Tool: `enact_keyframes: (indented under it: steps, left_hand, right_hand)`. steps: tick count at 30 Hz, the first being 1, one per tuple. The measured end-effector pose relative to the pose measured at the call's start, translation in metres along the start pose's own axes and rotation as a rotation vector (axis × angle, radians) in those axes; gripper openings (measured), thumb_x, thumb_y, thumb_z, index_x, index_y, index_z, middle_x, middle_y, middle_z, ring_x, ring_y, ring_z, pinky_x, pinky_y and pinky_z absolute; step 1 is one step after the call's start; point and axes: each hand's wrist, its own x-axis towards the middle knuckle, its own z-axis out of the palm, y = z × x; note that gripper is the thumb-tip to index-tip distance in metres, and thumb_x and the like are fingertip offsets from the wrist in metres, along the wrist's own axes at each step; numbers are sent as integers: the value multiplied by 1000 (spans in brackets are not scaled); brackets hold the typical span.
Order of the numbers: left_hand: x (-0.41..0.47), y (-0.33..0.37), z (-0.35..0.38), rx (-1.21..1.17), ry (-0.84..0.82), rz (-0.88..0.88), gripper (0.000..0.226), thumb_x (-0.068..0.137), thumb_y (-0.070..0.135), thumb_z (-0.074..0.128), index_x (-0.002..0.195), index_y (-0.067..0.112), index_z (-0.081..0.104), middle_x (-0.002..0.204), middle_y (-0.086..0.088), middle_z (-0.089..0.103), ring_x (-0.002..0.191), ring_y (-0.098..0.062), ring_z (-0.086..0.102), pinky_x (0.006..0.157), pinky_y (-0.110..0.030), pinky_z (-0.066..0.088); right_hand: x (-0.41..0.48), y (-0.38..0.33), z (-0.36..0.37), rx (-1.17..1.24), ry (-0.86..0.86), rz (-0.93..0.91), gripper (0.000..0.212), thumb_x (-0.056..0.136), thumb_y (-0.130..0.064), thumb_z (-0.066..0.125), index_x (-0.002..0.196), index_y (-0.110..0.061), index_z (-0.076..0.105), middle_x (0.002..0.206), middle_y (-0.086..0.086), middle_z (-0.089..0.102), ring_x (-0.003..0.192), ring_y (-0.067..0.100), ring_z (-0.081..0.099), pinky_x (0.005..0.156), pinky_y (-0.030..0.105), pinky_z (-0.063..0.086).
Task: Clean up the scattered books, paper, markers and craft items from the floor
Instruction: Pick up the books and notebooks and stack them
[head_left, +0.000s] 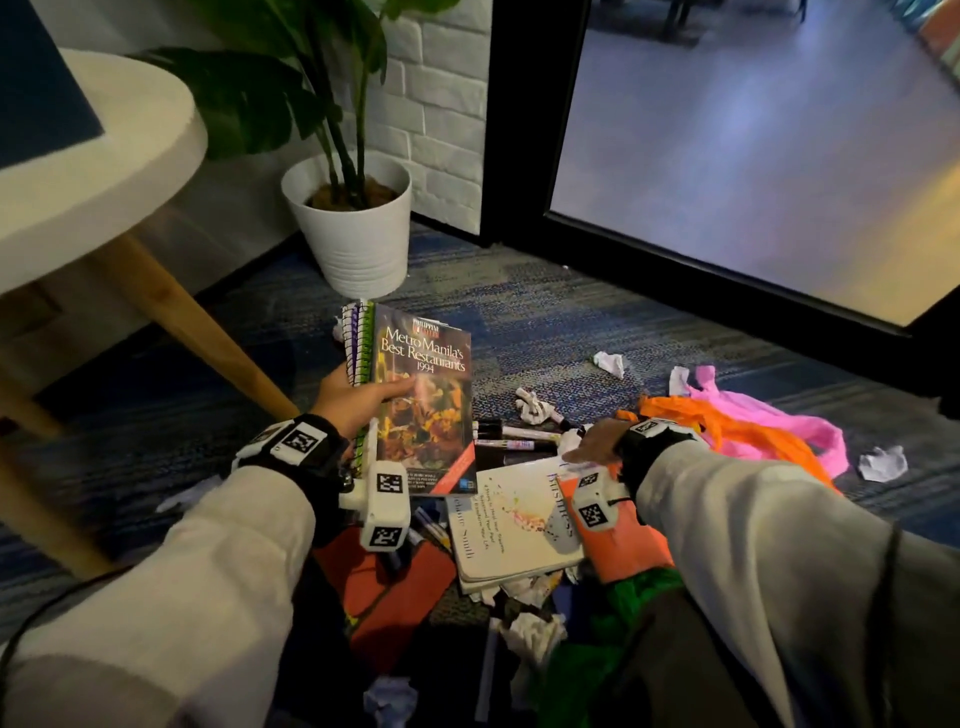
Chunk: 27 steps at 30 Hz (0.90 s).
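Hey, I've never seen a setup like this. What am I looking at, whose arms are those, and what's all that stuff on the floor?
There is no robot here. One camera worn on a person's head looks down at their own two arms. The black wrist bands carry printed square codes, probably for tracking. The left hand grips a restaurant guide book together with spiral notebooks. The right hand is low over the pile, and I cannot tell whether it holds anything. On the carpet lie markers, a white book, crumpled paper and pink and orange paper strips. A potted plant stands behind.
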Motion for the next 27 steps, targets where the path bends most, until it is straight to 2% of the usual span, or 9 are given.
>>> enact_keyframes:
  steps: [3,7,10,11,14,18,21,23,27]
  left_hand:
    - [3,-3,0,14,30,13,36,81,5,77,115,12,66,109,-7,71,94,-19,66,89,-33,50]
    - [8,-6,-2,-13,34,-21,37,79,6,79,113,13,68,106,-5,74,93,-18,69,90,-39,55]
    - [7,-6,-3,-11,34,-16,38,79,6,79,115,12,68,105,-5,73,91,-17,69,89,-38,55]
    - [7,-6,-4,-16,34,-19,36,79,6,79,113,13,68,104,-5,73,91,-17,69,88,-38,55]
    - [7,-5,-7,-20,38,-3,29,79,6,79,103,17,68,100,-4,73,90,-18,70,85,-36,56]
    - [4,-6,-25,6,56,28,28,78,9,81,102,18,69,94,0,73,87,-16,69,76,-31,56]
    - [0,-6,-42,40,92,33,38,75,14,84,110,14,70,105,-7,75,97,-25,71,94,-47,55]
    - [-4,-3,-52,2,120,38,44,73,12,85,114,12,69,107,-9,74,98,-28,71,96,-51,54]
    - [-24,14,-63,-120,180,52,50,73,6,83,120,9,67,109,-9,73,91,-25,71,86,-42,57]
  right_hand:
    - [-14,-9,-4,-178,2,-14,79,62,-84,49,86,-11,69,90,7,68,86,25,62,84,32,50]
    - [-20,-14,-3,-176,52,-5,76,51,-87,56,64,-12,54,81,5,65,79,25,64,80,32,53]
    - [-14,-12,-5,-210,71,-87,98,39,-94,48,89,-13,71,94,5,73,89,25,69,85,36,56]
    - [-21,-18,-9,-189,57,-124,94,50,-92,54,97,-13,72,97,6,73,90,25,69,81,32,56]
    - [-44,-33,-23,-98,148,-217,58,79,-67,66,79,-9,60,78,11,62,71,22,56,53,27,35]
    - [-72,-56,-44,187,244,-329,42,85,-52,69,92,-13,56,77,11,64,58,22,58,49,26,44]
    - [-94,-76,-55,366,137,-424,33,81,-44,76,96,-19,61,77,13,67,63,27,64,60,36,56]
    - [-101,-86,-53,486,0,-423,43,71,-35,87,102,-12,68,82,14,68,70,25,62,67,35,54]
    - [-112,-106,-35,227,-180,-355,53,55,-39,94,92,-8,72,100,19,73,78,21,60,72,34,52]
